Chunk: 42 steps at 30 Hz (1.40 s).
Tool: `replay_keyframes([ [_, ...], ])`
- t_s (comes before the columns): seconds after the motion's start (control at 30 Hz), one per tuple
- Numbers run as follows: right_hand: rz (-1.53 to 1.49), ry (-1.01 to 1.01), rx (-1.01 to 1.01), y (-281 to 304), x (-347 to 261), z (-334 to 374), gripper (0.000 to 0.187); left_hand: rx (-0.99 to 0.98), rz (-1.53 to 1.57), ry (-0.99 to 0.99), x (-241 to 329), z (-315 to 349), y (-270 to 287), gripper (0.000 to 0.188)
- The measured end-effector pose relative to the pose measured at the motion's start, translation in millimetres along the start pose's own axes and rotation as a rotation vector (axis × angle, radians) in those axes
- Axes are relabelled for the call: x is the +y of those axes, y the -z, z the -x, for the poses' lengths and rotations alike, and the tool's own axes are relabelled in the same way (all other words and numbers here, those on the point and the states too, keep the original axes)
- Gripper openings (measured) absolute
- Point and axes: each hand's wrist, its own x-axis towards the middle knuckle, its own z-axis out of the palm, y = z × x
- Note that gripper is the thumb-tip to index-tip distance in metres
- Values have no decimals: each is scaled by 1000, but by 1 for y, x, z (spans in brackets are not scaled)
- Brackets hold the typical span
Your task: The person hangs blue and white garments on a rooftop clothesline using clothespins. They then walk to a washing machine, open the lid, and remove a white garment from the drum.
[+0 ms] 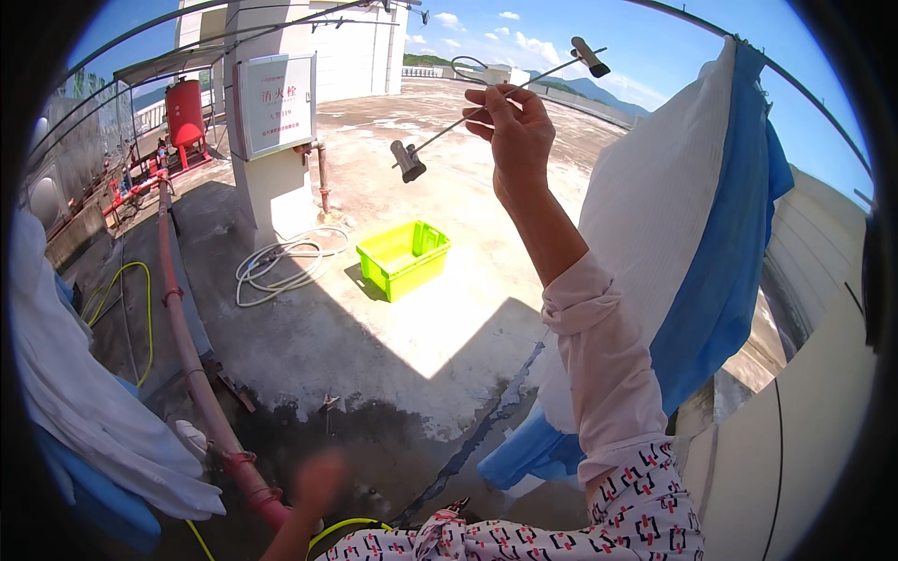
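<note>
My right hand (pixel 524 131) is raised high in front of me, its fingers closed around the middle of a clip hanger (pixel 408 162). The hanger is a thin metal bar with a grey clip at each end and a hook at the top, and it tilts up to the right. No cloth hangs from its clips. Low in the view, my left hand (pixel 320 481) is smeared by motion, so its fingers cannot be made out. To the right of my right arm hangs a large white and blue cloth (pixel 716 215), draped from a line.
A bright yellow-green crate (pixel 407 276) stands on the concrete floor ahead. Beside it lies a coiled white hose (pixel 271 271) by a pillar with a white cabinet (pixel 278 105). A red pipe (pixel 192 365) runs along the left, near more hanging white cloth (pixel 84 393). A red tank (pixel 185 112) stands farther back.
</note>
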Motion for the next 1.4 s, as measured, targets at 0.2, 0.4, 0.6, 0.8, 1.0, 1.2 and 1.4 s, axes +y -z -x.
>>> replay_keyframes([
  [0.2, -71, 21, 182, 29, 62, -159, 16, 320, 145, 134, 18, -38, -20, 27],
  [0.4, -194, 43, 159, 19, 128, -280, 20, 520, 196, 187, 32, -114, -50, 24],
  [0.6, -400, 184, -12, -17, 143, -356, 21, 606, -11, 131, 15, -170, -63, 27],
  [0.8, -691, 302, -83, -15, 159, -445, 44, 542, 120, 202, 12, -202, -63, 26],
  [1.0, -620, 205, 10, -17, 162, -368, 27, 567, 165, 177, 48, -216, -50, 26],
  [1.2, -76, -72, -576, -26, 211, -207, 26, 400, -555, -216, 38, -260, -11, 21],
  [1.4, 569, 329, -1659, -11, 244, -13, 35, 252, -499, -210, 135, -339, -26, 19],
])
